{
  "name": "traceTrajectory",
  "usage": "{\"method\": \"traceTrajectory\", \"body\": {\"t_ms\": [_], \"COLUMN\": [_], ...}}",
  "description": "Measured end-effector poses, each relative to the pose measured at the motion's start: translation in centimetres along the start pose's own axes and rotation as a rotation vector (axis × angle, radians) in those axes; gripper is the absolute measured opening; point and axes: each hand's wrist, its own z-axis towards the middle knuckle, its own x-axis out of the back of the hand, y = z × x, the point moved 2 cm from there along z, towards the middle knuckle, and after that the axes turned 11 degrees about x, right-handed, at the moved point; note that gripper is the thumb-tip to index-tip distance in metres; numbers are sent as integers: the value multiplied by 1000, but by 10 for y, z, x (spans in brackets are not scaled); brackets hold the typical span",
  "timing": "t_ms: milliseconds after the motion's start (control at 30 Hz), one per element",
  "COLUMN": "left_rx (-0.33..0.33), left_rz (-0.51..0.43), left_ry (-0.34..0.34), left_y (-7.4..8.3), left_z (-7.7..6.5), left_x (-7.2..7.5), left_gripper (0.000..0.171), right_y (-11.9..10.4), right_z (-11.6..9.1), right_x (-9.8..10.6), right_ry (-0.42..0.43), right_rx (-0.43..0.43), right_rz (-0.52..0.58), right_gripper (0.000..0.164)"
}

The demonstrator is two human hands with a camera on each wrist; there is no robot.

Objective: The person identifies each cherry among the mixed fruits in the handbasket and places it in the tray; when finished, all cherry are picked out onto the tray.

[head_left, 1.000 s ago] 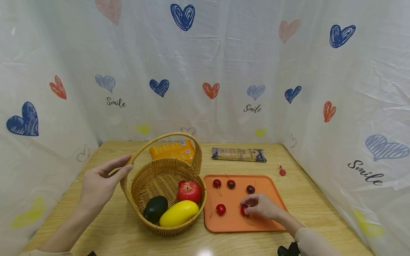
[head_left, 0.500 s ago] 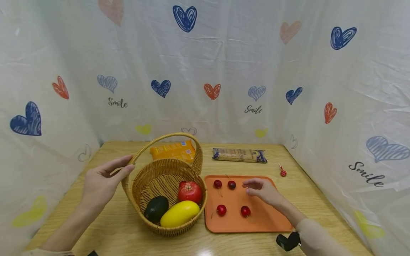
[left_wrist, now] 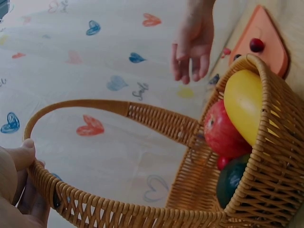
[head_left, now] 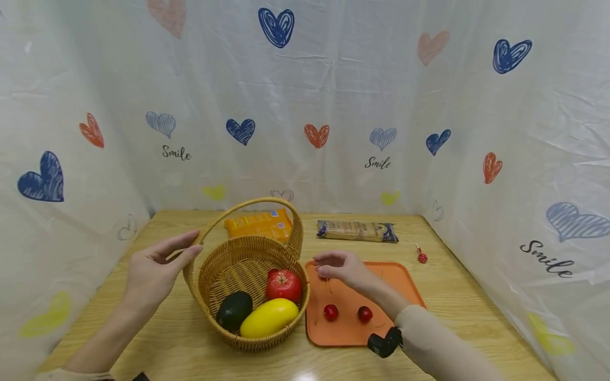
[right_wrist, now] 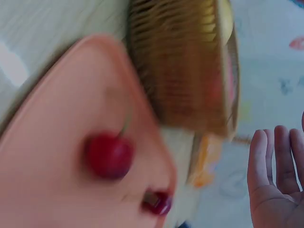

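My left hand (head_left: 154, 270) pinches the side of the wicker basket's handle (head_left: 229, 210) between thumb and fingers. Inside the basket (head_left: 227, 267) lie a yellow mango (head_left: 269, 317), a dark green avocado (head_left: 234, 311) and a round red fruit (head_left: 283, 286). A small red ball (left_wrist: 223, 163) shows beside them in the left wrist view. My right hand (head_left: 345, 267) hovers over the back left of the orange tray (head_left: 343, 333), holding nothing, its fingers extended in the right wrist view. Red cherries with stems sit on the tray, among them one cherry (head_left: 331, 313) and another cherry (head_left: 365, 314). My hand and forearm hide others.
Behind the basket lies an orange packet (head_left: 259, 225). A long clear packet with blue ends (head_left: 357, 231) lies behind the tray. A red lollipop (head_left: 421, 256) is at the back right. A heart-printed curtain (head_left: 305, 174) surrounds the wooden table (head_left: 162, 328).
My right hand has left the front cherry, passed over the tray's back right and moved left toward the basket. My left hand keeps its hold on the handle.
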Motion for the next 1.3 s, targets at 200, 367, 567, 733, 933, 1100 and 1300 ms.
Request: {"method": "traceTrajectory", "body": {"t_ms": [200,367,567,733,933,1100,1300], "left_rx": [-10,3,5,4,9,8,-4], "left_rz": [25,3,-38,-85,-25,-49,-55], "left_ry": [8,0,-17,-31,-11,-21,-17], "left_y": [0,-1,0,-2,0,1,2], "left_z": [-1,1,3,2,2,3,0], "left_x": [0,0,-1,0,0,-2,0], "left_gripper": [35,35,35,34,35,36,34], "right_y": [-30,-43,-43,-37,-26,-19,-18], "right_z": [36,65,98,112,116,116,114], "right_x": [-50,-78,-99,-111,-107,-96,-98], "right_ry": [-132,-141,-33,35,174,325,339], "right_rx": [101,121,61,9,-86,-125,-137], "right_rz": [19,90,229,278,323,355,297], "right_gripper": [38,34,32,33,35,32,31]}}
